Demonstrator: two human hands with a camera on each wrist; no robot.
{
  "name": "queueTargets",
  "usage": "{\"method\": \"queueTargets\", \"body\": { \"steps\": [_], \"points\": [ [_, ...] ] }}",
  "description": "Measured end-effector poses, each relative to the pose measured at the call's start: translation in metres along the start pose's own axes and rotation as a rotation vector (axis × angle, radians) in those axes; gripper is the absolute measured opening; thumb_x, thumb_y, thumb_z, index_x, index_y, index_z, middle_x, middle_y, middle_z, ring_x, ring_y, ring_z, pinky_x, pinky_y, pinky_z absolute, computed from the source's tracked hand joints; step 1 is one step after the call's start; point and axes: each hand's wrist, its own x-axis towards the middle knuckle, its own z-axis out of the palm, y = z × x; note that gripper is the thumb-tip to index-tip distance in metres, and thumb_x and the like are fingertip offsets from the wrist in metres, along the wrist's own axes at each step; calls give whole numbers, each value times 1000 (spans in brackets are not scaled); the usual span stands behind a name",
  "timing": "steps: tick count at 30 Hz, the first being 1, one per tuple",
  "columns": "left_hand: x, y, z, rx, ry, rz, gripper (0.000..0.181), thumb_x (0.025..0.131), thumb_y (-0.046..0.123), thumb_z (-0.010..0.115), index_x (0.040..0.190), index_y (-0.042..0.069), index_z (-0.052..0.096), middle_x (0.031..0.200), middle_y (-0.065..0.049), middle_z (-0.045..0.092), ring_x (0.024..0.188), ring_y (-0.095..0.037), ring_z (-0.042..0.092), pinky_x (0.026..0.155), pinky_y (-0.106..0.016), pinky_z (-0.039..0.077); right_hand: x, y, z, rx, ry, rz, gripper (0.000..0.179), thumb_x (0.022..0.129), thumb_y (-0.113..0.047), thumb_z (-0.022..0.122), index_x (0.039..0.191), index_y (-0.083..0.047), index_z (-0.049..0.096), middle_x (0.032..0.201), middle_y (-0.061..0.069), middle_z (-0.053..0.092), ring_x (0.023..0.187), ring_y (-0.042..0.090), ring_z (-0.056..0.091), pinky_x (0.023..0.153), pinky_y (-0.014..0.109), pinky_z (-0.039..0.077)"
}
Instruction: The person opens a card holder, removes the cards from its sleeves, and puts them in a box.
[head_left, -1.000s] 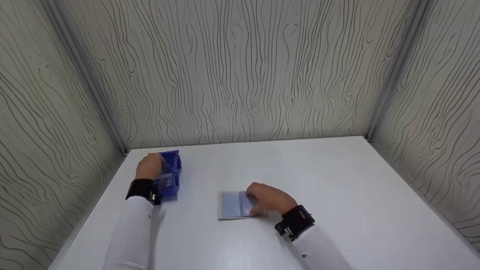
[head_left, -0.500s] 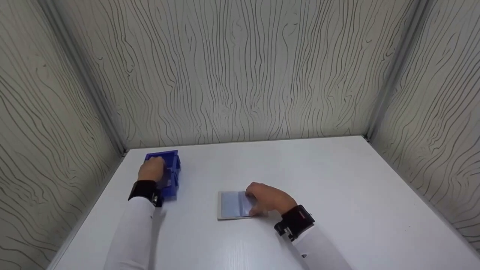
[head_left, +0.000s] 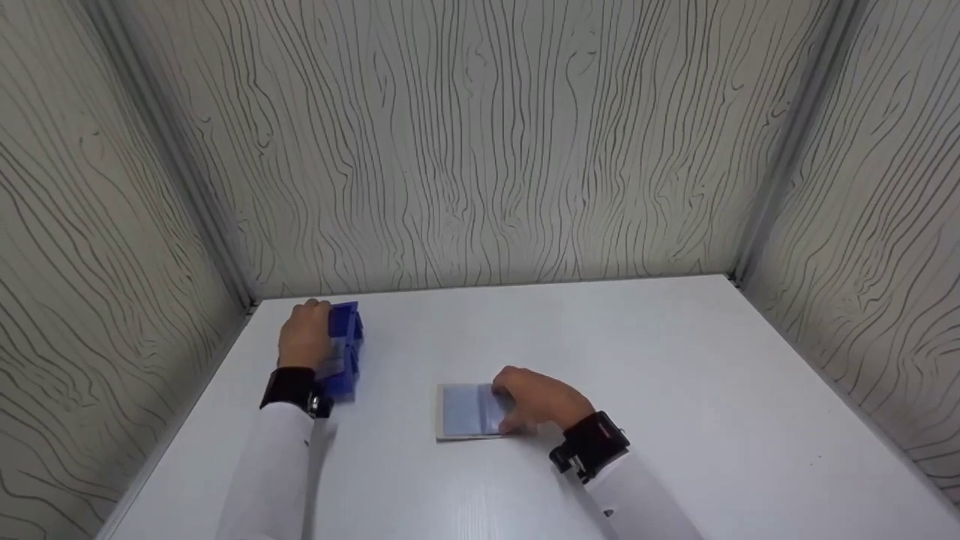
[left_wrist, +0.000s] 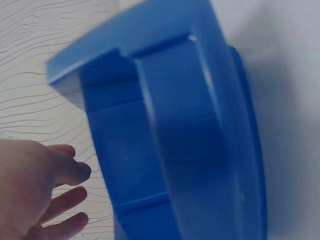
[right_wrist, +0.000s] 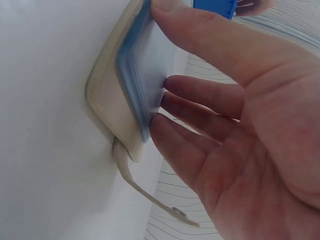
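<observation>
The booklet (head_left: 460,410), a small one with a pale cover (right_wrist: 107,85) and blue-tinted clear pockets (right_wrist: 142,65), lies flat on the white table (head_left: 637,360). The person's right hand (head_left: 544,397) arches over the right end of the booklet and grasps it, thumb at its near edge, the other fingers curved toward its far edge. In the right wrist view three fingertips meet the edge of the pockets, while the thumb rests at another part of the rim. A thin pale strap (right_wrist: 131,182) runs out from beneath the booklet (a small metal snap (right_wrist: 179,211) sits close to its loose end).

To the left of the booklet and farther back stands a blue bin (head_left: 343,321), well apart from it. The left hand (head_left: 305,335) is at the side of the bin away from the booklet; its grip is released, with the fingers loosely extended and apart from the bin wall in the left wrist view. Something pale shows in the part of the bin nearer the person, too blurred to name.

Behind the booklet, past the table's far edge, rises a wood-grain patterned wall (head_left: 465,150). Each wrist wears a black band (head_left: 596,442) just above a white sleeve (head_left: 637,491).
</observation>
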Motion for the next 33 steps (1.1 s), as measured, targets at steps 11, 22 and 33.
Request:
{"method": "queueTargets", "body": {
  "steps": [11,22,33],
  "points": [
    [-34,71,-42,-117,-38,-74,18,97,-7,64,111,-5,76,107,-27,79,100,-45,78,81,-59,64,-1,5,-1,9,11,-8,62,82,-19,96,135,-1,69,124,8,71,113,20,65,107,48,57],
    [-62,183,-41,-305,-353,113,23,92,4,81,113,-3,77,104,-18,79,96,-32,75,88,-50,62,0,3,-2,21,9,10,59,81,-17,96,132,-1,70,118,6,71,108,19,64,105,49,58],
    [-75,203,18,-310,-552,215,33,82,1,88,111,-7,76,104,-15,78,90,-22,69,86,-42,62,4,-4,0,-27,4,-48,45,80,-15,96,118,-3,76,108,3,72,92,12,60,88,36,58]
  ]
}}
